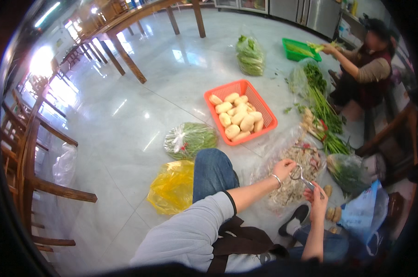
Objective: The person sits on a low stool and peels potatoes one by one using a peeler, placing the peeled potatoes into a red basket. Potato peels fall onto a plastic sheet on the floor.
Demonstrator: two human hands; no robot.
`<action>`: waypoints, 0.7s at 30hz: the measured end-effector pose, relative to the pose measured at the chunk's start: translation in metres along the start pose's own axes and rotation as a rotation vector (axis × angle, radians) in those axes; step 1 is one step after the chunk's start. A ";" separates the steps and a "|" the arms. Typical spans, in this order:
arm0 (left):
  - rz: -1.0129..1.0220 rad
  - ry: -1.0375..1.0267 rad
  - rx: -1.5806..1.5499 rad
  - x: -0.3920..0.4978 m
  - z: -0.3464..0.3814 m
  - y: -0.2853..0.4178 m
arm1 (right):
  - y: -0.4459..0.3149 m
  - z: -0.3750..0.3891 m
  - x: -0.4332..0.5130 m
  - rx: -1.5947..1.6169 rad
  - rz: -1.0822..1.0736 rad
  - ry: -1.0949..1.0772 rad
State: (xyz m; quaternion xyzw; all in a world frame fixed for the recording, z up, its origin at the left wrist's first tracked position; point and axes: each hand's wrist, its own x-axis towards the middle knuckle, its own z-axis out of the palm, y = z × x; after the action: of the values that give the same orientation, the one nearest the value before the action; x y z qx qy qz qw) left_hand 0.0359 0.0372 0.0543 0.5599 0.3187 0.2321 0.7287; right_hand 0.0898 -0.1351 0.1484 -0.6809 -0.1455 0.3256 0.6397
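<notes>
Over a clear plastic bag of peelings and scraps [288, 194], my right hand [316, 199] grips the handle of a metal kitchen tool with a curved loop end [300, 175], whose exact type I cannot tell. My left hand [284, 169], with a bracelet on its wrist, is at the loop end with its fingers pinched; whether it holds the tool is unclear. Beyond my knee a red plastic basket [269, 117] holds several peeled potatoes [241, 112]. Unpeeled potatoes [333, 214] lie at the mouth of a blue and white bag [363, 211], right of my right hand.
Bagged green vegetables [191, 140] and a yellow plastic bag [170, 187] lie left of my knee. Leafy celery-like stalks [321, 100] lie on the floor at right. A person [368, 69] handles stalks over a green basket [300, 50]. Wooden tables [125, 52] stand at left.
</notes>
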 end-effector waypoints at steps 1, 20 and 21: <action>0.065 0.080 -0.004 -0.005 0.004 0.002 | 0.001 -0.001 -0.004 0.015 -0.010 0.005; -0.590 0.766 0.402 0.003 -0.077 -0.205 | 0.121 -0.021 0.026 0.309 0.365 0.013; -0.640 0.662 0.141 0.006 -0.086 -0.210 | 0.129 -0.019 0.029 0.175 0.452 -0.073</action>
State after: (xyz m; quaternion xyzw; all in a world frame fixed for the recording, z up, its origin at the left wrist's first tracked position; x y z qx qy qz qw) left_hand -0.0258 0.0430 -0.1644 0.3774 0.7059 0.1397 0.5828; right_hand 0.0951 -0.1497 0.0160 -0.6259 0.0163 0.4964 0.6014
